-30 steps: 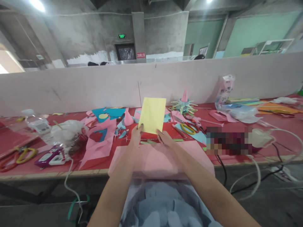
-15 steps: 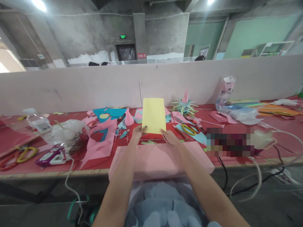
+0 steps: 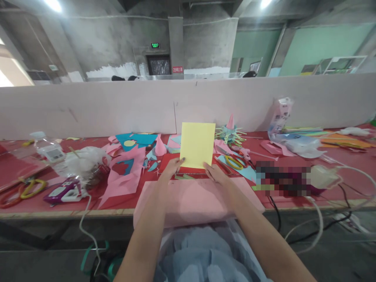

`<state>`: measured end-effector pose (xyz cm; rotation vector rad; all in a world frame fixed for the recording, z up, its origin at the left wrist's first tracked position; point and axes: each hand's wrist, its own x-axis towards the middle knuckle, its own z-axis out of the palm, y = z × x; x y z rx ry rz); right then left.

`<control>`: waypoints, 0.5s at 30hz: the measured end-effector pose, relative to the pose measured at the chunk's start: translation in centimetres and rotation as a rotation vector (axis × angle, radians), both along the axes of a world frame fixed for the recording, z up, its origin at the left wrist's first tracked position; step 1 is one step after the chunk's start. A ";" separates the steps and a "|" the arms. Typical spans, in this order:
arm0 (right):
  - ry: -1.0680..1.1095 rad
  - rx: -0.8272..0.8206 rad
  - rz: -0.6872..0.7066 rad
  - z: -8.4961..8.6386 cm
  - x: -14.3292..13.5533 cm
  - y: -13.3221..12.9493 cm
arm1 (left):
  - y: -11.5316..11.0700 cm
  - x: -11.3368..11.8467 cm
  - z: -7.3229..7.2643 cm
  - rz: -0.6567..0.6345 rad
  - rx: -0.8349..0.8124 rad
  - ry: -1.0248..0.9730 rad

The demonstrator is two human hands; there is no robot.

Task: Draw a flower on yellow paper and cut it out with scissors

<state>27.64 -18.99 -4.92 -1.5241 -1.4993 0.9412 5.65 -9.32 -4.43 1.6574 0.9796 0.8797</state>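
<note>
A plain yellow sheet of paper [image 3: 197, 144] stands upright before me, held up above the table. My left hand [image 3: 174, 167] pinches its lower left corner, thumb on the near face. At the lower right edge my right hand [image 3: 214, 172] grips it in the same way, fingers partly behind the sheet. Behind the paper lies a red sheet [image 3: 167, 160], partly hidden. Under my forearms is a pink padded block [image 3: 188, 199] at the table's front edge. A pink paper cone [image 3: 160, 145] stands left of the sheet.
Yellow-handled scissors [image 3: 234, 161] lie right of my hands, near a spiky paper piece with a pink cone [image 3: 231, 129]. Leftward are pink paper scraps [image 3: 126, 176], a purple glue-gun-like tool [image 3: 63, 192], a plastic bottle [image 3: 47, 147] and more scissors [image 3: 33, 188]. Cables [image 3: 311, 235] hang at the right.
The yellow paper has shifted slightly right and appears wider, turned more squarely toward me. My right hand has moved a little right with it; both hands still hold the paper.
</note>
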 end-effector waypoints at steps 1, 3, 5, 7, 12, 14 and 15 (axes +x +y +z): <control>0.005 -0.008 -0.010 0.2 -0.1 -0.1 | 0.1 0.0 0.0 0.015 -0.014 -0.013; 0.009 -0.023 -0.022 0.7 -0.2 -0.4 | 0.2 -0.1 -0.1 0.037 -0.054 -0.050; 0.009 -0.034 -0.011 1.1 -0.1 -0.7 | 0.4 -0.2 -0.2 0.018 -0.135 -0.097; -0.005 -0.046 0.011 1.5 -0.1 -0.9 | 0.5 -0.5 -0.1 -0.060 -0.234 -0.167; -0.060 -0.050 0.056 1.9 -0.4 -1.6 | 0.1 -1.0 0.1 -0.295 -0.338 -0.292; -0.079 -0.017 0.060 1.8 -0.3 -2.2 | -0.2 -0.9 0.0 -0.358 -0.353 -0.282; -0.086 -0.006 0.061 1.7 -0.2 -2.5 | -0.3 -0.8 -0.1 -0.380 -0.354 -0.280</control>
